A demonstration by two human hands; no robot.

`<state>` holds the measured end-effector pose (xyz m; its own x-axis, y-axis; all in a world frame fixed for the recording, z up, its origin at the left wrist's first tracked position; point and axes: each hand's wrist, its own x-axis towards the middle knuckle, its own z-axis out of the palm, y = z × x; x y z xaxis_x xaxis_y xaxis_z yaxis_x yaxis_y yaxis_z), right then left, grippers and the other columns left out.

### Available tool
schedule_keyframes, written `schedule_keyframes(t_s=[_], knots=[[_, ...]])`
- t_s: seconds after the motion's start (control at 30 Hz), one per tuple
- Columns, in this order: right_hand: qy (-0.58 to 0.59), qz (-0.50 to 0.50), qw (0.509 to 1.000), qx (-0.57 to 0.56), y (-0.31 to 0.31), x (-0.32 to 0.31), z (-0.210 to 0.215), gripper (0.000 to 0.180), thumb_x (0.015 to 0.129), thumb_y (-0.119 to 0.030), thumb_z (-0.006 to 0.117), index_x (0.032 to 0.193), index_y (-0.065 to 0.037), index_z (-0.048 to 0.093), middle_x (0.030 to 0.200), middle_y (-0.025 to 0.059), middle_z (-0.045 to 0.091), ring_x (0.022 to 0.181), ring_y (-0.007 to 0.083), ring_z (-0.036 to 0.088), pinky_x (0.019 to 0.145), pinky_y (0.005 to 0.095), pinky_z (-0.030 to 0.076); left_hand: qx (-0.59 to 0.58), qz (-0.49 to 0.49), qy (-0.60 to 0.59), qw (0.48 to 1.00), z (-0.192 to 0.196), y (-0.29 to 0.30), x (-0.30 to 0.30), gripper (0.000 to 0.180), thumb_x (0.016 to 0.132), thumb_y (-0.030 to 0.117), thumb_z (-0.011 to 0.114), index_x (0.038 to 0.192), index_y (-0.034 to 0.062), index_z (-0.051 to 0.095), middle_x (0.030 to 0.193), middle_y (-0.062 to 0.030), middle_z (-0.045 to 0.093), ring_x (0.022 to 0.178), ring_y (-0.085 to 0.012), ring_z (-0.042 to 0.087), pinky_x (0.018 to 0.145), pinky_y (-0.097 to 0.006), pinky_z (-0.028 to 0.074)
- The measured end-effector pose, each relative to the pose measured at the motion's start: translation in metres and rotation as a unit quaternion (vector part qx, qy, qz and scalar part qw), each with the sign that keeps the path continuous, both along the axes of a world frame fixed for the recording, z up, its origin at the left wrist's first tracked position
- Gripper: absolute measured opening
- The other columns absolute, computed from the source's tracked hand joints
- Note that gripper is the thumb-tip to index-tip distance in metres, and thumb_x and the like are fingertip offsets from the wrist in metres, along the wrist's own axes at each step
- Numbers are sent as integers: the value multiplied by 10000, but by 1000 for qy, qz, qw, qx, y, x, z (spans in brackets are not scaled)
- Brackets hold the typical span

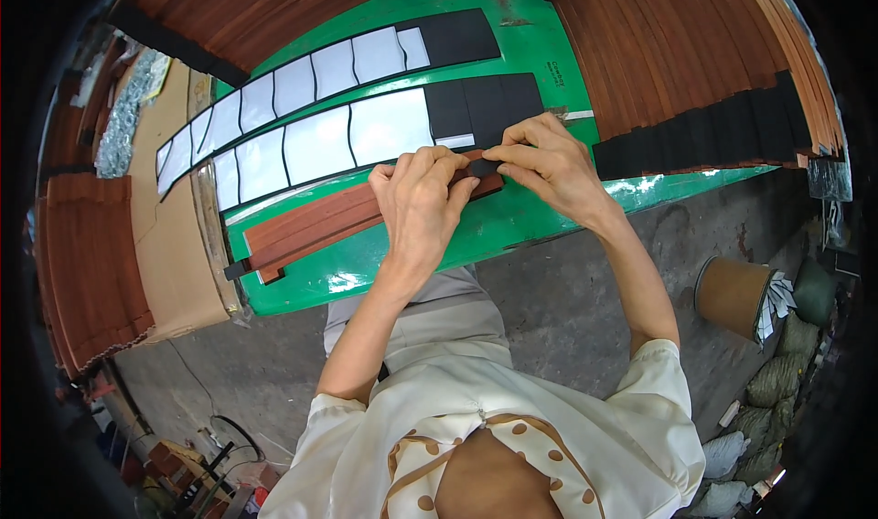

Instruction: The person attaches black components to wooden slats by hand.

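Note:
On the green tabletop, close to its front edge, lie a few long reddish-brown strips with a wood-like face and a black end piece. My left hand is closed round the upper strip near its right end. Just beyond that end, my right hand pinches with thumb and forefinger; what sits between those fingertips is too small to make out. Behind my hands are two long black strips bearing white rectangular pieces. A narrow white piece rests by my left fingertips.
Large stacks of brown strips with black ends stand at the right and far left. Cardboard covers the left side, beside another brown stack. A round brown bin stands on the floor at right, near several sacks.

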<state>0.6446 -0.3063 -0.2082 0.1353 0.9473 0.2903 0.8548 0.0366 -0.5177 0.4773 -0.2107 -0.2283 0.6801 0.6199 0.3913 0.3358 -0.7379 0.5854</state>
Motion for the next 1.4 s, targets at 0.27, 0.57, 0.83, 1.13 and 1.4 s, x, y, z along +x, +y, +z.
schedule_keyframes(t_s=[0.27,0.57,0.83,1.13,1.4], knots=[[11,2,1000,-1,1,1,-3,222,728,-121,720,948,-142,699,883,-21,580,858,175,531,682,327,492,-15,-2,-9,1000,6,-1,1,210,699,131,749,892,90,678,886,18,628,814,-161,552,784,-359,291],[31,-12,999,20,-6,11,-9,278,725,-125,723,999,-99,682,979,5,617,924,198,559,726,341,496,33,-17,-8,999,0,1,1,215,726,165,739,922,102,680,890,7,653,831,-162,578,790,-349,311],[69,-9,998,2,-8,14,-14,263,751,-120,711,1007,-74,674,971,53,640,885,221,606,713,331,500,68,-17,-14,997,-1,0,5,217,702,117,732,898,75,648,863,-1,640,798,-163,579,804,-353,317],[219,-38,975,-8,-7,2,-18,266,780,-85,691,1039,-31,659,963,77,626,826,187,610,702,284,483,111,-16,-47,993,-10,3,3,255,665,73,715,911,99,655,847,4,625,757,-167,575,735,-334,359],[357,-189,913,61,-7,-27,-41,181,870,-115,617,1010,-1,627,989,63,580,898,139,568,743,249,463,166,-36,-70,983,-19,-1,9,296,638,71,692,914,177,679,805,45,584,708,-145,544,619,-306,381]])
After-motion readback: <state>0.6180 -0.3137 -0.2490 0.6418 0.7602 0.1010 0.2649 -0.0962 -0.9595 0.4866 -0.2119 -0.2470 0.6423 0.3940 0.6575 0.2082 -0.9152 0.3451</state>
